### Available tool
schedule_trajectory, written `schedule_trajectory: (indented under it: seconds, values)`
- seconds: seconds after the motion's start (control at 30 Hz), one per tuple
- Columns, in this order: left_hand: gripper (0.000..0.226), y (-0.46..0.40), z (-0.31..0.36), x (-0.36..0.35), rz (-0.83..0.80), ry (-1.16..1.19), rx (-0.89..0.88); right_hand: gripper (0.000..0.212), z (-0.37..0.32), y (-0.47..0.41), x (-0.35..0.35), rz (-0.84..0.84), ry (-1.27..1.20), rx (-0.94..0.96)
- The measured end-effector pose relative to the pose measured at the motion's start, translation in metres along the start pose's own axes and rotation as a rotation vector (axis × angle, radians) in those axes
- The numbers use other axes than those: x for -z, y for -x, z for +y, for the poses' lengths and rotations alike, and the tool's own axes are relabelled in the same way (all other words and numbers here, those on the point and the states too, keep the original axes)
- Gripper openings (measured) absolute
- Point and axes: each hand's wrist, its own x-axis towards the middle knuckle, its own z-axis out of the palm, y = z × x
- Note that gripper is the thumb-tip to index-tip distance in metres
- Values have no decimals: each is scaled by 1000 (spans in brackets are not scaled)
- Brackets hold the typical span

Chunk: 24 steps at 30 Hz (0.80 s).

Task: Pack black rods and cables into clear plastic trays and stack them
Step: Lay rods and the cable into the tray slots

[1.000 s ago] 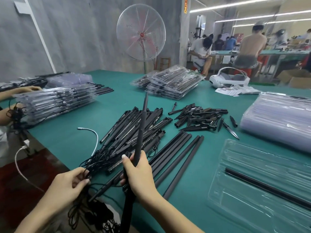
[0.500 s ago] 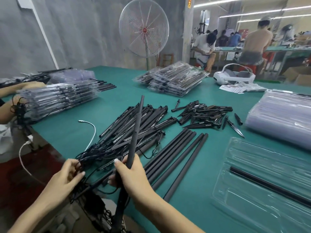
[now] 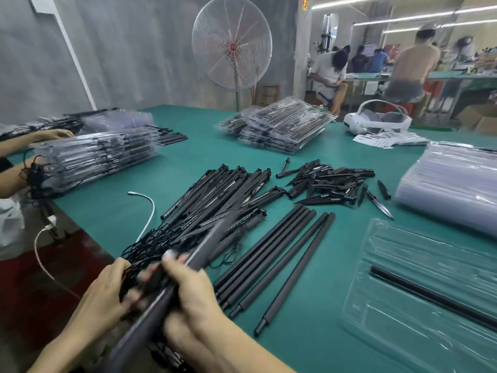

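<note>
Right hand (image 3: 193,289) grips blurred rod (image 3: 204,247) at table's (image 3: 188,157) 7 o'clock edge, left hand (image 3: 107,289) clutches cables (image 3: 145,246) beside it; tray (image 3: 398,321) at 4 o'clock holds one rod; bare green at centre-left; no legible writing.

Matt black rods (image 3: 271,262), glossy clear plastic tray (image 3: 419,300) (reflective), smooth green table (image 3: 188,168), thin black cables (image 3: 150,243)
</note>
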Motion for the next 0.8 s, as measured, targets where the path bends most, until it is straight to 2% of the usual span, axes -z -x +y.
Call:
schedule_trajectory:
  seconds: [0.1,0.17,0.27,0.37,0.47,0.57,0.67,0.77,0.8]
  values:
    - [33,3,-3,1,12,-64,27,26,-39,-9,-14,182,-327,270]
    - [40,11,-9,-2,56,-126,-24,25,-63,-15,-14,263,-443,307]
    - [50,26,-22,-17,86,-198,-67,22,-80,-19,-10,269,-480,309]
    - [40,24,-28,-25,108,17,34,22,-80,-19,-9,198,-378,291]
    - [39,11,-30,-22,246,257,65,12,-78,-18,-1,95,-73,213]
    - [45,3,-36,-9,186,494,68,16,-87,-14,14,60,162,306]
    - [54,-6,-52,5,42,395,-67,16,-98,-11,24,72,351,484]
    - [39,-6,-54,17,-38,120,-231,22,-107,-12,25,97,275,509]
    - [39,-5,-57,20,-3,-29,-342,22,-109,-13,24,103,219,493]
